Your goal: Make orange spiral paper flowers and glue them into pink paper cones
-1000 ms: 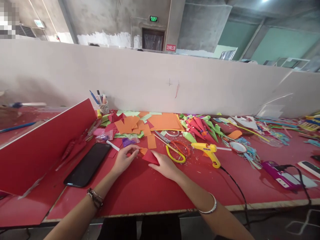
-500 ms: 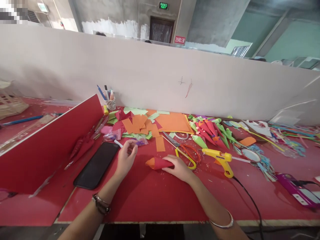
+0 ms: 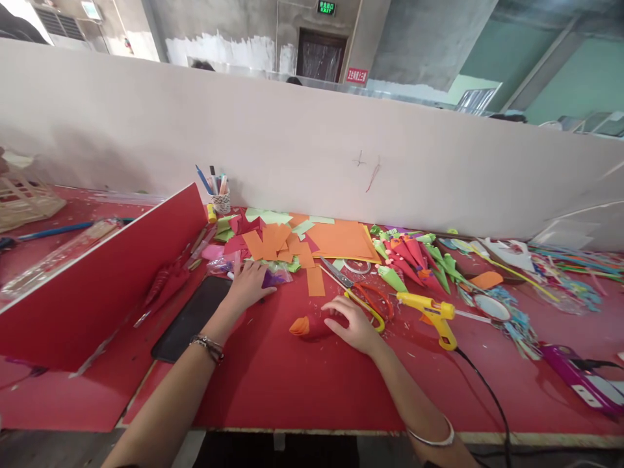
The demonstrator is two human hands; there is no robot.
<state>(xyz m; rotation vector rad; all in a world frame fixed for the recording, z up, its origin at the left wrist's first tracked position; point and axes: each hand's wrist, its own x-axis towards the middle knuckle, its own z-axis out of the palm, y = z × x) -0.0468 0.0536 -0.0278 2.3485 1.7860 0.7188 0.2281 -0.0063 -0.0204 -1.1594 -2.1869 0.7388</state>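
Note:
A red paper cone with an orange tip [image 3: 301,326] lies on the red tabletop near the middle. My right hand [image 3: 355,325] rests at its right end, fingers curved and apart, not gripping it. Farther left, my left hand [image 3: 247,286] reaches over a small clear plastic bag with purple bits [image 3: 277,278], its fingers spread. A white pen is partly hidden beside that hand. Under my left forearm lies a black phone [image 3: 188,318]. Scissors with red handles [image 3: 374,300] sit just beyond my right hand.
Orange and green paper pieces [image 3: 316,281] lie ahead, with finished paper cones [image 3: 409,253] to their right. A yellow glue gun [image 3: 431,313] with its cord lies right. A red board [image 3: 107,279] stands left, near a pen cup [image 3: 221,203]. A purple power strip [image 3: 580,380] sits far right.
My left hand has moved forward and opened out over the plastic bag. My right hand has loosened from the red cone, which now lies on the table. The view has shifted slightly.

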